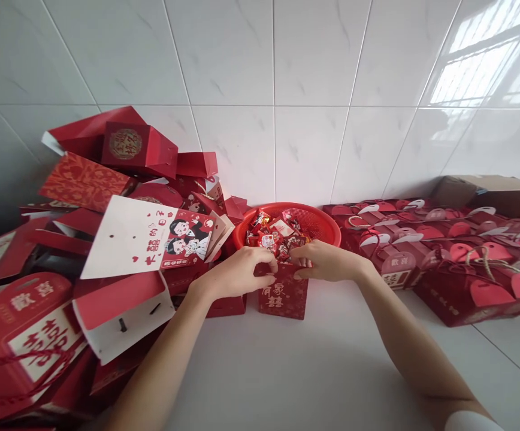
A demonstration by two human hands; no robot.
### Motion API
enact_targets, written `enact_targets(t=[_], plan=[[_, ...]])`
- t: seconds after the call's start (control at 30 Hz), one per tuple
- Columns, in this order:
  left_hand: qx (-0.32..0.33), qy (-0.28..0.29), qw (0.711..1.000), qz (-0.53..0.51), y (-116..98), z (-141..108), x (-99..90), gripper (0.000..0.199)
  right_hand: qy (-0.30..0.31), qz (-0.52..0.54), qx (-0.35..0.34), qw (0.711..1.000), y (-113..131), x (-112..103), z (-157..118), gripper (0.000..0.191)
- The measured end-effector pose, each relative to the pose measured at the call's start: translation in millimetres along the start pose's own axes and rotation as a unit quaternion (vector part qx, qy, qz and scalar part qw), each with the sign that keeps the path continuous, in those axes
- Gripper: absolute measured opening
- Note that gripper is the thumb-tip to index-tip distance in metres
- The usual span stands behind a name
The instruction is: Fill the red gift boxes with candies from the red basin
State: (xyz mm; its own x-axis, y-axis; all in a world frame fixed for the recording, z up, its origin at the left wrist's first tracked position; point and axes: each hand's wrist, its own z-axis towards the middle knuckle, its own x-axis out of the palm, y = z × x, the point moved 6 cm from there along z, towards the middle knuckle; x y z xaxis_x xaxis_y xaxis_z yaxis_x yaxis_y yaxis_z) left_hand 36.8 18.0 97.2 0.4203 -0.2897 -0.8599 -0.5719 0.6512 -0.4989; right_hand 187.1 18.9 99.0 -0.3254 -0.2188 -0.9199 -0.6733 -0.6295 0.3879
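A small red box with gold characters [282, 297] stands upright on the white surface, in front of a red plastic basket [329, 224] of wrapped sweets [280, 230]. My left hand [241, 272] is at the box's upper left edge, its thumb and fingers curled round the rim. On the upper right, my right hand [327, 261] has its fingers bent over the top edge. Both hands grip the box near its opening. The inside of the box is hidden.
Red gift boxes and open cartons [120, 299] are heaped on the left. Rows of closed red boxes with cord handles [471, 293] stand on the right, with a brown cardboard box [489, 194] behind. A tiled wall [309, 149] rises at the back.
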Motion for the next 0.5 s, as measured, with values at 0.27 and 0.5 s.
enact_targets(t=[0.27, 0.5], plan=[[0.054, -0.028, 0.998, 0.000, -7, -1, -2.5, 0.018, -0.030, -0.008, -0.055, 0.998, 7, -11, -5, 0.017], [0.080, -0.212, 0.971, 0.072, -18, -16, -31.0, 0.025, -0.301, 0.090, -0.066, 0.947, -7, -75, -62, 0.023]])
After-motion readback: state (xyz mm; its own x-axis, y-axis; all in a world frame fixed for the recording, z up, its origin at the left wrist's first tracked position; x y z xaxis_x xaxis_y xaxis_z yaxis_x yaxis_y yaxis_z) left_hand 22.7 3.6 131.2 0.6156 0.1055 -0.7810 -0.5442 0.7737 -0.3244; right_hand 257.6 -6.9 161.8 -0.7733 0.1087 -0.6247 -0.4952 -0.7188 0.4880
